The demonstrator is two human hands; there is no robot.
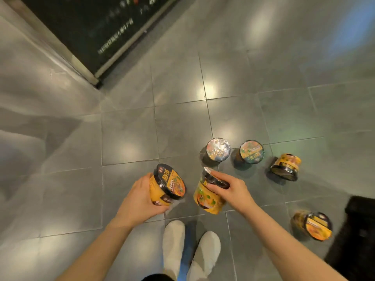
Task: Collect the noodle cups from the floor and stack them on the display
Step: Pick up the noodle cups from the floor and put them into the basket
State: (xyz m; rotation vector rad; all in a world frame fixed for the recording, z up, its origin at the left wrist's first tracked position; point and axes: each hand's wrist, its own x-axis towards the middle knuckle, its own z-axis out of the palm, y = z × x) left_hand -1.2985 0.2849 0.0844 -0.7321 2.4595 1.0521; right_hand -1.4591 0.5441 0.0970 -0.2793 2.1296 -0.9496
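Yellow paper walls and glossy black lids mark the noodle cups, and they look light and a little soft, so I judge that a hard squeeze can dent the side. The film wrap seems slippery; you do better to take a cup around the lid rim or low around the body, where it is stiffer.

Your left hand has its grip closed around the body of the left cup, with the fingers under the base side and the lid tilted to the right and away from you. Your right hand has its grip clamped from above on the lid end of the right cup, and the yellow body hangs below and to the left of the fingers. Whether this cup touches the floor or is already lifted, I cannot tell.

Four cups wait on the grey tiles: two upright cups, one and another, far from your hands, one tipped cup to the far right, and one lying cup near on the right, just beside a dark mat. Your white shoes stand near, between your arms. The display is not clearly in view.
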